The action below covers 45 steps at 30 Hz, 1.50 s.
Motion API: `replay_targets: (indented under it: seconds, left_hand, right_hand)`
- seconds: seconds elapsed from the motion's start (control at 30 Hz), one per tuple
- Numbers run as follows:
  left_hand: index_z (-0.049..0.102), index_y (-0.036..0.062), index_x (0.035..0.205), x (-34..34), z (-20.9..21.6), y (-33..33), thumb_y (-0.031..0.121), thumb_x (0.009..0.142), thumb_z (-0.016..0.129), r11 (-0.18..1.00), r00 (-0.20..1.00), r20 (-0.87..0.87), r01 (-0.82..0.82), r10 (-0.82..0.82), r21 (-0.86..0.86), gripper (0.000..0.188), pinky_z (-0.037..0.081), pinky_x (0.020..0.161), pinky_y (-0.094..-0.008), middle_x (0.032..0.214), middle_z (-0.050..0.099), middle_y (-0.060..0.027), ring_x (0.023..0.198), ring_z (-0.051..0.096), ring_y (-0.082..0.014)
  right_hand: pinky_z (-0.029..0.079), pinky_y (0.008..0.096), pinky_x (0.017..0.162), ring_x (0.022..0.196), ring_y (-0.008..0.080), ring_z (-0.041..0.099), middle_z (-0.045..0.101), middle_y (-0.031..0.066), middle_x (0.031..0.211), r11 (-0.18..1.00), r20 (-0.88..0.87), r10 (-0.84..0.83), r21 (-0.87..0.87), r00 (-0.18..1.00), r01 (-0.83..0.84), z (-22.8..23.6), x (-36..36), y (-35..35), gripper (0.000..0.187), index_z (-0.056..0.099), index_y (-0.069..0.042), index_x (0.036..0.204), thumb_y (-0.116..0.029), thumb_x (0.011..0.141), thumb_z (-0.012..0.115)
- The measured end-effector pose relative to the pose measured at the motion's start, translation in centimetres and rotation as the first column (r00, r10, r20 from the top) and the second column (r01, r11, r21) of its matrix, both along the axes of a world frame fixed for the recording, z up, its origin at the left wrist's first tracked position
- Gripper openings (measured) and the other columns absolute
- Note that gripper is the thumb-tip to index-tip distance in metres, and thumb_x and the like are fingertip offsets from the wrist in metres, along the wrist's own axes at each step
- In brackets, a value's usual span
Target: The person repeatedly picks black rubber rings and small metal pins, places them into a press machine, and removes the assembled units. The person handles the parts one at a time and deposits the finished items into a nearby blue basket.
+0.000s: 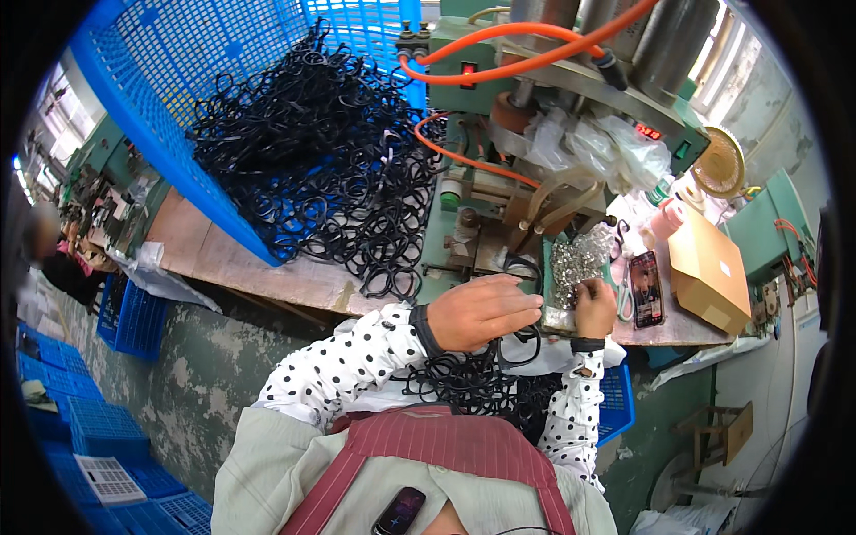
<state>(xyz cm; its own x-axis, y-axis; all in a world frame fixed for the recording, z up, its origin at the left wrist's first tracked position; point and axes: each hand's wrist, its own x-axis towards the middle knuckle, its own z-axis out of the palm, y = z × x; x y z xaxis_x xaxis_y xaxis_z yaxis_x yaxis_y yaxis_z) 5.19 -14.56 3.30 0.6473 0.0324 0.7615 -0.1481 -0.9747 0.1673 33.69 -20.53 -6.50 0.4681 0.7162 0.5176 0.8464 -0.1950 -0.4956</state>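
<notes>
My left hand (481, 314) reaches across in front of the green press machine (459, 234), fingers together and bent downward. A black eyeglass frame (520, 349) hangs just under its fingertips and seems gripped there; the thumb is hidden. Another black frame part (522, 264) lies at the machine's fixture, just beyond that hand. My right hand (595, 309) is closed, fingertips pinched at the near right edge of a heap of small shiny metal pieces (578, 260). What it pinches is too small to make out. More black frames (455, 379) are piled at my lap.
A big blue basket (178, 169) tips its heap of black frames (312, 152) onto the wooden bench at left. Orange hoses (499, 76) arch over the machine. A phone (646, 289), a pair of scissors (622, 299) and a cardboard box (709, 272) sit at right.
</notes>
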Motion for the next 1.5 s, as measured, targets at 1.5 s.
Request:
replay_targets:
  seconds: [1.5]
  left_hand:
    - [0.061, 0.0058, 0.122, 0.6, 1.3, -0.8, 0.01, 0.078, 0.072, 0.989, 0.986, 0.095, -0.129, 0.136, -0.076, 0.045, 0.048, 0.087, -0.0431, 0.097, 0.066, -0.005, 0.083, 0.063, -0.0226]
  right_hand:
    - [0.05, 0.0228, 0.068, 0.08, 0.0124, 0.064, 0.066, 0.0121, 0.094, 0.892, -0.78, 0.45, 0.369, 0.436, -0.261, 11.7, -12.6, 1.4, 0.048, 0.05, 0.005, 0.119, 0.005, 0.076, 0.071]
